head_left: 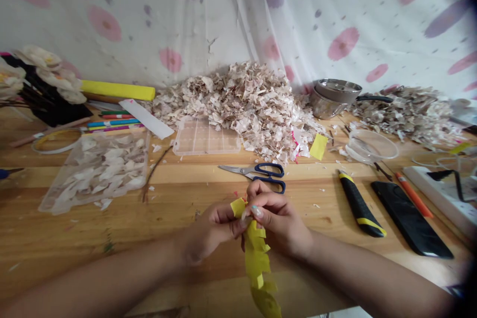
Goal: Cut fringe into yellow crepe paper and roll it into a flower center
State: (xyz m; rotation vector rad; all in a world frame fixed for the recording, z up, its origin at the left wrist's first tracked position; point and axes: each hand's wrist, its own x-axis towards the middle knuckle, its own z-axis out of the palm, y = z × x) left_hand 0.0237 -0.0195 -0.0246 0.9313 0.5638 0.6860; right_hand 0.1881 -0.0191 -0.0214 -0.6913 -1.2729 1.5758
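The left hand (218, 228) and the right hand (281, 216) meet over the wooden tabletop (179, 278), fingers curled in and fingertips nearly together, both pinching the upper part of a fringed yellow strip (257, 258). A short end of it pokes up between the two thumbs, while the notched length hangs down below the hands toward the wearer. Just beyond the fingertips lies a pair of blue-handled scissors (246, 171), blades pointing left. Farther ahead of the hands are a clear compartmented plastic box (208, 136) and, behind it, a large heap of pale, dry flakes (249, 99). Ahead and to the left of the left hand, a translucent tray (55, 204) holds whitish petal-like pieces (106, 166), with a thin twig (154, 174) between tray and scissors. To the right of the right hand lie a black-and-yellow utility knife (359, 203), a black smartphone (410, 218), an orange stick (413, 195) and a white power strip (441, 198); ahead of that hand, a small yellow piece (318, 146) rests by the heap's edge.
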